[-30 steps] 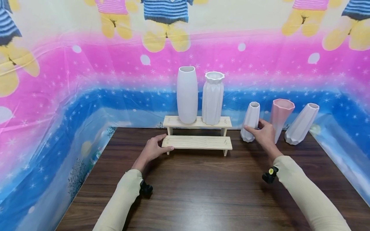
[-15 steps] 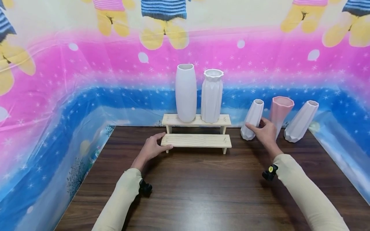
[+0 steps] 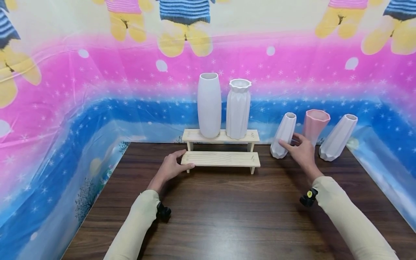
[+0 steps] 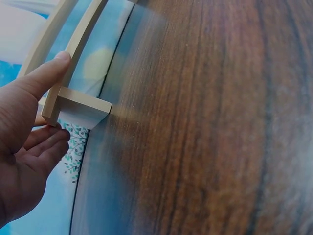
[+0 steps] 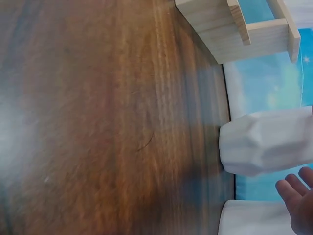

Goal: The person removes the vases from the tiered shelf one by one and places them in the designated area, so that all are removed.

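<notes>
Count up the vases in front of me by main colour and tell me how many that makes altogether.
White: 4, the tall smooth vase, the ruffled vase, the left small vase and the right small vase
Pink: 1, the flared vase
Total: 5 vases

Long cream sleeves were worn.
The cameras were black; the right one bore a yellow disc.

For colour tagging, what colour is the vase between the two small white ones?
Pink; the vase shows best in the head view.
</notes>
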`<state>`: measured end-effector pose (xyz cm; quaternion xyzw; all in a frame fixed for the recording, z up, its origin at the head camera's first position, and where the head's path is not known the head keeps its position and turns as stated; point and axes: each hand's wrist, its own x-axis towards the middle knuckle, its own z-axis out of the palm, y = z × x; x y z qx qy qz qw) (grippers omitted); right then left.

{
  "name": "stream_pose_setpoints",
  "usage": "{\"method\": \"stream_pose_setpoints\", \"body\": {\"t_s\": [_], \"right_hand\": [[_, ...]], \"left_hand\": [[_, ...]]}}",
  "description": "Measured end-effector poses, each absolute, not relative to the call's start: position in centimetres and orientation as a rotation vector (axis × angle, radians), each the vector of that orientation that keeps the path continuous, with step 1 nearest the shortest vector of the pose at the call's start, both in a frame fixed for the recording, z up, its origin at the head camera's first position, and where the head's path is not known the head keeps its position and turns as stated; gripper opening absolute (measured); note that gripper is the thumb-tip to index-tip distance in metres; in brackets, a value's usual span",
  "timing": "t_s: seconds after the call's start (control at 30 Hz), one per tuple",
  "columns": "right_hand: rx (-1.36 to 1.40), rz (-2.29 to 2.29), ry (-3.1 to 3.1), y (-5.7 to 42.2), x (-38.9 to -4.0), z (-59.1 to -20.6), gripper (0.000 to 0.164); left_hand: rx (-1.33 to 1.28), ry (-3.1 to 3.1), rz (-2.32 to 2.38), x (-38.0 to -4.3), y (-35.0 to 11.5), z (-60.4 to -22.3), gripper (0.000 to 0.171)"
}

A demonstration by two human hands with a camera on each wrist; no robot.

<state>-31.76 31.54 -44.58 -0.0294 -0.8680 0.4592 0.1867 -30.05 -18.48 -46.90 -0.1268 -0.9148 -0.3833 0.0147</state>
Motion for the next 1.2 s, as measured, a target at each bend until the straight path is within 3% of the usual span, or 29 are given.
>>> {"method": "stream_pose_setpoints", "body": {"t_s": [0.27, 0.63, 1.2], "right_hand": [[-0.09, 1.272, -2.425, 32.2, -29.7, -44.2, 0.089], [-0.034, 1.274, -2.383, 31.5, -27.6, -42.1, 0.079], [0.146, 1.314, -2.336, 27.6, -28.3, -38.3, 0.072]], "left_hand": [[-0.389, -2.854, -1.185, -30.0, -18.4, -46.8, 0.087], [-0.393, -2.854, -1.178, -30.0, -18.4, -46.7, 0.087], [-0.406, -2.84, -1.196, -29.8, -18.4, -46.7, 0.086]]}}
